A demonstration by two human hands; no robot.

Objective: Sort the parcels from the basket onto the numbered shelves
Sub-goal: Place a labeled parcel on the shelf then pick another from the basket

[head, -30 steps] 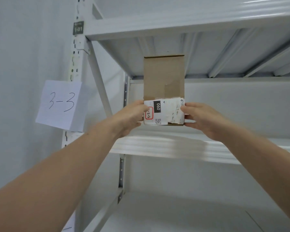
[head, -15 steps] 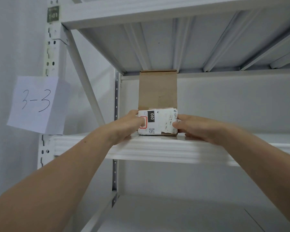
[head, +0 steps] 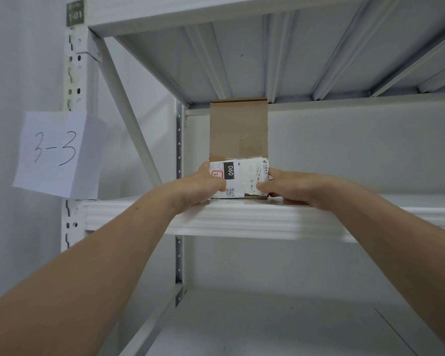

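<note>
Head view: parcel (head: 238, 140) on shelf (head: 254, 219), gripped between left hand (head: 203, 186) and right hand (head: 288, 187).

White metal shelf (head: 242, 222) — brown cardboard parcel (head: 238, 132) upright on it.

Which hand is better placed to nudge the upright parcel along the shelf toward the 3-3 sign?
Right, probably. The right hand grips the parcel on its edge farthest from the 3-3 sign, so it can push that way; the left hand sits on the sign's side, in the path.
</note>
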